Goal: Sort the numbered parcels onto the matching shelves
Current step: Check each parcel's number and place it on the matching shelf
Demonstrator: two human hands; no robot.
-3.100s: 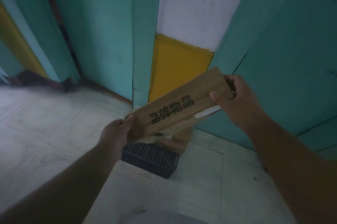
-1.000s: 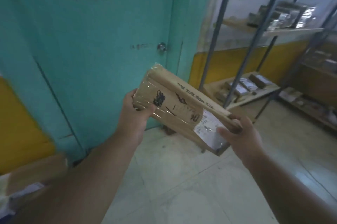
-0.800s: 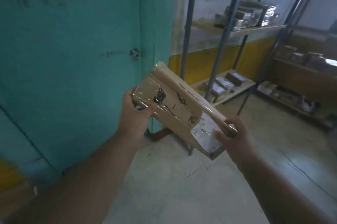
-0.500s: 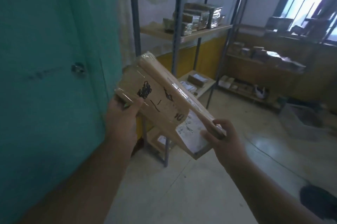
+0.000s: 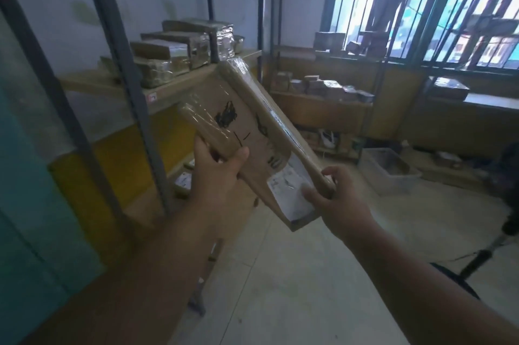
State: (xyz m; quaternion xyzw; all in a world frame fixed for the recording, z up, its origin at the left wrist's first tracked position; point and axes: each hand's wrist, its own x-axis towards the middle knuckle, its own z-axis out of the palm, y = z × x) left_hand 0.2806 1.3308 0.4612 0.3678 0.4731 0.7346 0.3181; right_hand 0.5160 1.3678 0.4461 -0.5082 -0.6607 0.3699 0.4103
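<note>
I hold a flat brown cardboard parcel [image 5: 252, 131] wrapped in clear tape, with black marker writing and a white label near its lower end. My left hand [image 5: 219, 173] grips its upper left edge, thumb on the face. My right hand [image 5: 334, 198] pinches its lower right edge beside the label. The parcel is tilted, in front of a metal shelf rack [image 5: 123, 44] whose wooden shelf [image 5: 168, 92] carries several wrapped parcels [image 5: 179, 52].
A teal door is at the far left. Lower shelves [image 5: 185, 176] hold more parcels. A second rack [image 5: 323, 97] with boxes stands by the barred window. A plastic crate [image 5: 390, 170] sits on the floor, and a tripod leg [image 5: 483, 255] is at the right.
The view has swung right from the teal door to the shelves and window. Both hands keep the same hold on the parcel, which has come closer to the rack.
</note>
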